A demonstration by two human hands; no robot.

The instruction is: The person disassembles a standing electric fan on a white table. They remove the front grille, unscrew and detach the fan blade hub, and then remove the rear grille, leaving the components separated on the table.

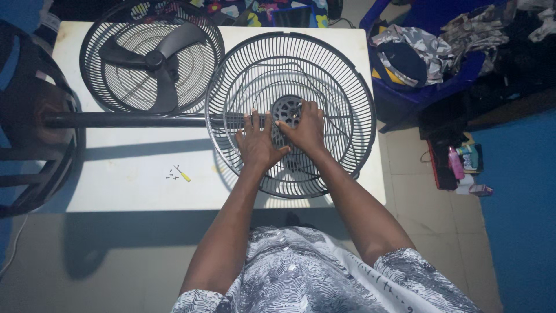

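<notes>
Both hands rest side by side on a round wire fan guard, thumbs nearly touching. The left hand lies flat with fingers spread over the wires just left of the hub, gripping nothing. The right hand is also flat, its fingertips on the dark round hub at the guard's centre. The guard lies on the white tabletop, directly under and around the hands, overhanging the near edge a little. A dark pole runs from the left up to it. Behind it lies a second guard holding the dark fan blades. A small yellow-handled screwdriver and a few tiny screws lie well apart to the left.
</notes>
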